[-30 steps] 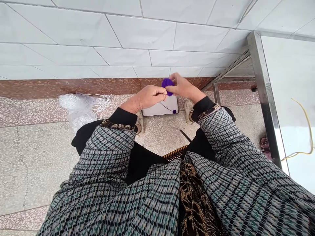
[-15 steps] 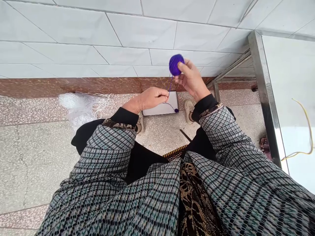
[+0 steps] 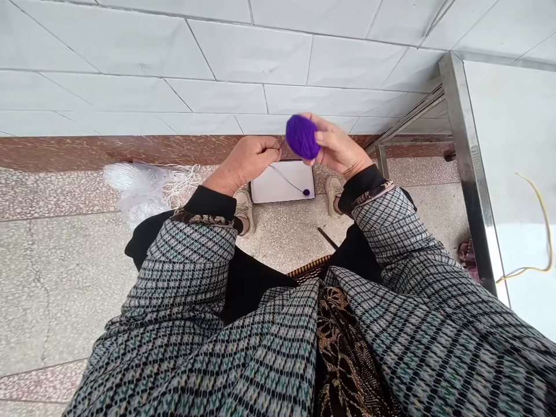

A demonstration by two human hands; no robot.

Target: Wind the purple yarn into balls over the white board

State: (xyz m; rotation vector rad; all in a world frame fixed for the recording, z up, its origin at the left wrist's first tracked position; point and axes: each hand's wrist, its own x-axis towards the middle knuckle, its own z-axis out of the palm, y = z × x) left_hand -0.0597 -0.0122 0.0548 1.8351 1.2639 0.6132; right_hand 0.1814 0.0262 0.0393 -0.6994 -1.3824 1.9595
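Observation:
In my right hand [image 3: 336,146] is a purple ball of yarn [image 3: 300,136], held by the fingers and thumb in front of the tiled wall. My left hand [image 3: 248,162], to the left of the ball, pinches a strand of yarn [image 3: 286,178]. From that pinch, one length reaches the ball and another hangs down to a small dark purple ball of yarn [image 3: 306,192]. The small ball lies in the right front part of a shallow white tray [image 3: 269,188] with a dark edge, on the floor between my feet.
A clear plastic bag with white cord [image 3: 139,188] lies on the floor at left. At right stands a metal-framed table [image 3: 471,168] with a yellow cord [image 3: 541,202] on its top. A dark stick [image 3: 327,238] lies on the floor near the woven seat edge [image 3: 309,267].
The purple ball in my right hand has come down, moved slightly left and turned. My left hand has moved up and left, still pinching the strand. The small ball has shifted slightly left.

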